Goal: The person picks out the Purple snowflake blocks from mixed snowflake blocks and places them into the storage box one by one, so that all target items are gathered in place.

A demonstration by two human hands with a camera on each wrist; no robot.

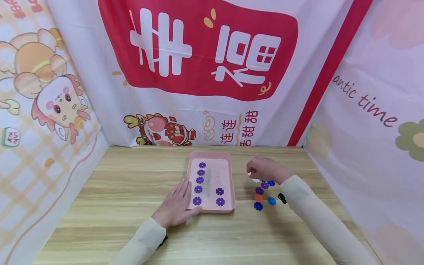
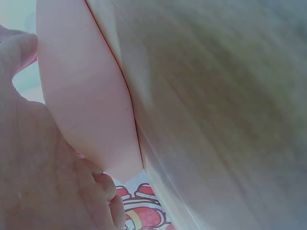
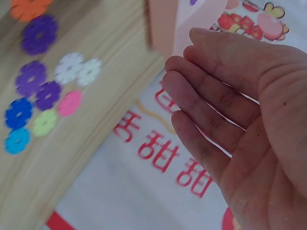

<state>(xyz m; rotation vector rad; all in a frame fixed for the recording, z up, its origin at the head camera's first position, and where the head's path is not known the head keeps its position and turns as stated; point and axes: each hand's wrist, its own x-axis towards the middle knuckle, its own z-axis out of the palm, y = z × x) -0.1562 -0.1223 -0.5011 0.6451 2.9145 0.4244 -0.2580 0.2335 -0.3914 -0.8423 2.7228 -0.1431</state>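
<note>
A pink tray [image 1: 232, 176] stands on the table. Inside, several purple snowflake discs [image 1: 200, 180] form a column along its left side, and two more purple discs [image 1: 220, 201] lie at the lower right. My left hand [image 1: 175, 206] rests against the tray's near left corner, fingers extended along the side and thumb by the front rim. To the right of the tray, my right hand [image 1: 266, 168] hovers over loose snowflake discs. Its fingers are loosely bent in the right wrist view, with nothing visible between them. Among the loose discs are white [image 3: 69, 68], pink [image 3: 70, 103] and orange [image 1: 258, 198] ones.
Other loose discs are purple, dark blue [image 1: 258, 206], light blue [image 1: 272, 201] and light green [image 3: 45, 122]. Printed cloth [image 1: 202, 117] hangs at the table's back edge, with more cloth on both sides. Wood-grain tabletop [image 1: 132, 184] surrounds the tray.
</note>
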